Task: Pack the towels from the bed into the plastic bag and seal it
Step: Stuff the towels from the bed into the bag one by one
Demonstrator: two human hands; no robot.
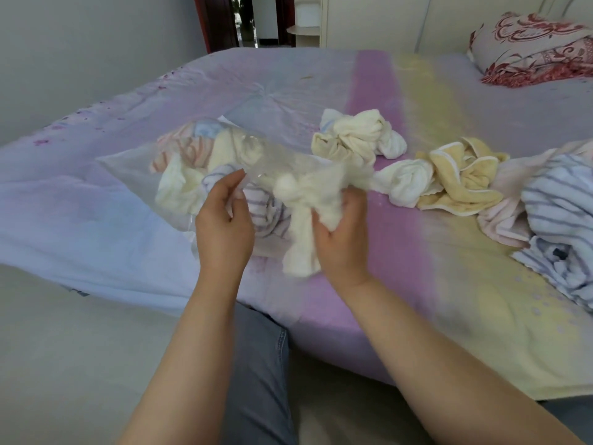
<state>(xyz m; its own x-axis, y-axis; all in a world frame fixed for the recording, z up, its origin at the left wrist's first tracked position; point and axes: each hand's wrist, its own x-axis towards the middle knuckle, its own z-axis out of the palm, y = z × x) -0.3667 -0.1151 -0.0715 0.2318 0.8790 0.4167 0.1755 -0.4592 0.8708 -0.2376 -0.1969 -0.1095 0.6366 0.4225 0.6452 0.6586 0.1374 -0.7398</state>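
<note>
A clear plastic bag (134, 165) lies on the bed, holding several crumpled towels, among them a cream one and a purple-striped one (266, 216). My left hand (224, 223) grips the bag's open edge near the striped towel. My right hand (343, 236) is closed on a cream-white towel (308, 203) at the bag's mouth, part of it hanging down. Loose towels lie to the right: a cream and white bundle (356, 136), a white roll (407, 181), a yellow towel (462, 178) and a blue-striped pile (558, 216).
The bed (417, 300) has a pastel purple and yellow sheet; its near edge runs just below my wrists. A red-patterned pillow (532, 46) sits at the far right. A doorway (247, 20) opens behind the bed. My grey trouser leg (256, 364) is below.
</note>
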